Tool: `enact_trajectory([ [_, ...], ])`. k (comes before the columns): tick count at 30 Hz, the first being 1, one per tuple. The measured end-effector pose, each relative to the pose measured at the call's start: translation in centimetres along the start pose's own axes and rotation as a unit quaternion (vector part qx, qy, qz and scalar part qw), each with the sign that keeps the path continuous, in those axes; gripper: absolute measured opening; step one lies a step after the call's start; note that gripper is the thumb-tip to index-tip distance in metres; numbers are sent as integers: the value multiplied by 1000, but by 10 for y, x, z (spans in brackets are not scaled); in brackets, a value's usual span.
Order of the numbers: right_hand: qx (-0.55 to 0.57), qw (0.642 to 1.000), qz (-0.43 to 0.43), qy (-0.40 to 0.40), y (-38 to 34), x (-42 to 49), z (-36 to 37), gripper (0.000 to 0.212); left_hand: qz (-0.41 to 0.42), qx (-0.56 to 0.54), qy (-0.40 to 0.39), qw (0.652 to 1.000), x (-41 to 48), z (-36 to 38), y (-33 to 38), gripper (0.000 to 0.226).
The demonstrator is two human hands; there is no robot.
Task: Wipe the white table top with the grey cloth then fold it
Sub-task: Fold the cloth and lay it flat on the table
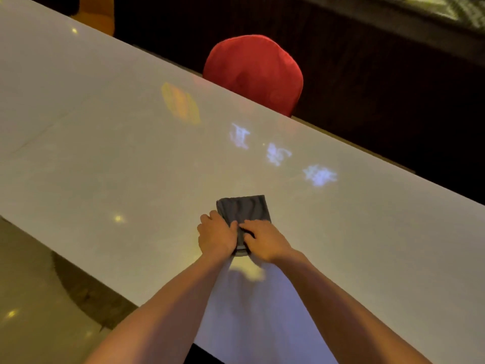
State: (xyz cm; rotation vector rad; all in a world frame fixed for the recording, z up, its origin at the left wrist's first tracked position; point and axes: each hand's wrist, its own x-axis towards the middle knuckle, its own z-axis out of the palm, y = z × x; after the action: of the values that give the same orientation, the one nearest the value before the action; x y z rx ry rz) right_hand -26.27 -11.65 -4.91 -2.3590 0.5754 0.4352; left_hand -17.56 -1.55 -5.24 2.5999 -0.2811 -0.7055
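The grey cloth (244,210) lies on the white table top (105,153) as a small folded rectangle, near the middle of the view. My left hand (216,233) grips the cloth's near-left edge, fingers curled around it. My right hand (263,240) presses on the cloth's near part, fingertips pointing left toward the other hand. The near end of the cloth is hidden under both hands. Both forearms reach in from the bottom of the view.
A red chair back (254,72) stands at the table's far edge, and an orange chair (97,14) at the top left. Light patches and reflections dot the table surface. The table's near-left edge runs diagonally above the tan floor (29,298).
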Motion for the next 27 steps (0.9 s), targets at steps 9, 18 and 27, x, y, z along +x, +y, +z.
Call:
enact_trajectory([
  [9, 216, 949, 178, 145, 20, -27, -18, 72, 13, -206, -116, 972, -25, -14, 6, 26],
  [18, 626, 767, 140, 19, -14, -64, -59, 49, 75, -432, -243, 865, -54, -112, 23, 37],
  [27, 604, 782, 115, 100, -103, 3, -101, 23, 101, -390, -103, 909, 29, -168, 29, 22],
])
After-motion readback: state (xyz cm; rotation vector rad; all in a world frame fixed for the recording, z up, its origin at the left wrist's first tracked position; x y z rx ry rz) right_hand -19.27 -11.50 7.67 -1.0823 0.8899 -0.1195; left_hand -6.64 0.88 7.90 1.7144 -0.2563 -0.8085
